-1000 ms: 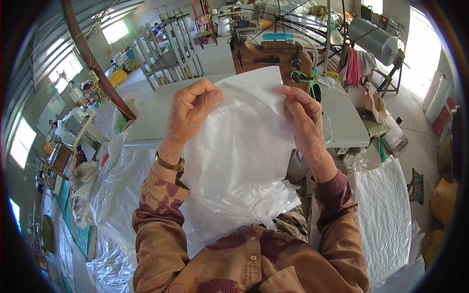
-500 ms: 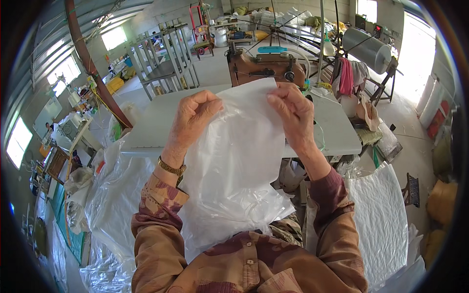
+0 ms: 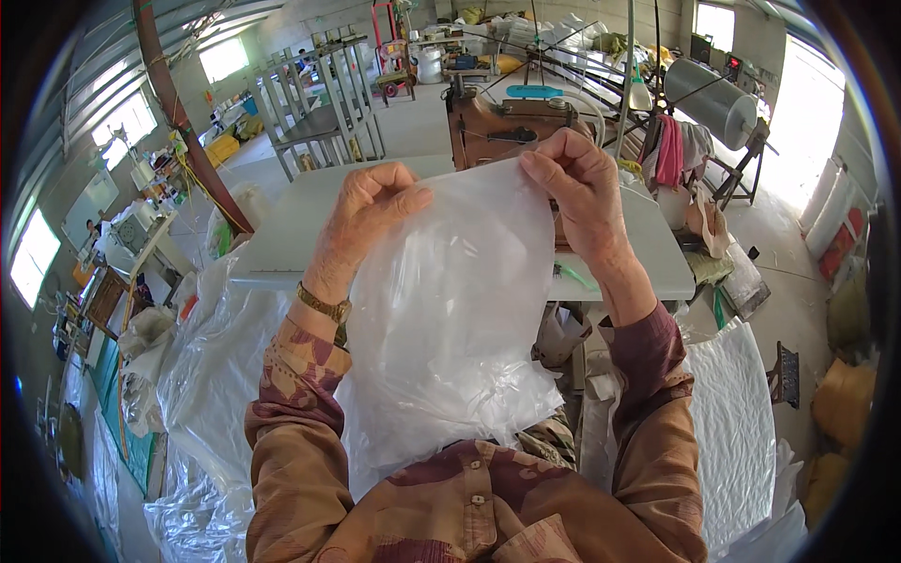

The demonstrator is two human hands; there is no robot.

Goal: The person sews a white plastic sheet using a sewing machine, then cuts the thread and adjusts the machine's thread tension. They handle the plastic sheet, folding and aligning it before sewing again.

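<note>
A translucent white plastic sheet [image 3: 460, 272], perhaps a bag, hangs between my hands and falls crumpled toward my lap. My left hand [image 3: 371, 211] pinches its upper left corner, thumb against bent fingers. At the upper right corner, my right hand [image 3: 577, 192] grips the edge between thumb and fingers. The top edge is stretched taut and slants up to the right. Behind it stands a brown sewing machine [image 3: 497, 131] on a pale grey table [image 3: 300, 230]; the sheet and my right hand hide part of the machine.
Clear plastic sheeting [image 3: 216, 375] is heaped on my left. A white sheet stack [image 3: 737, 422] hangs at my right. Beyond the table are a grey metal rack [image 3: 324, 122], a large grey roller [image 3: 709, 98] on a stand, and a pink cloth [image 3: 669, 150]. A brown post [image 3: 183, 113] rises at left.
My right hand has moved slightly right and up with its corner of the sheet, and the top edge is pulled straighter. My left hand keeps its pinch, almost in place.
</note>
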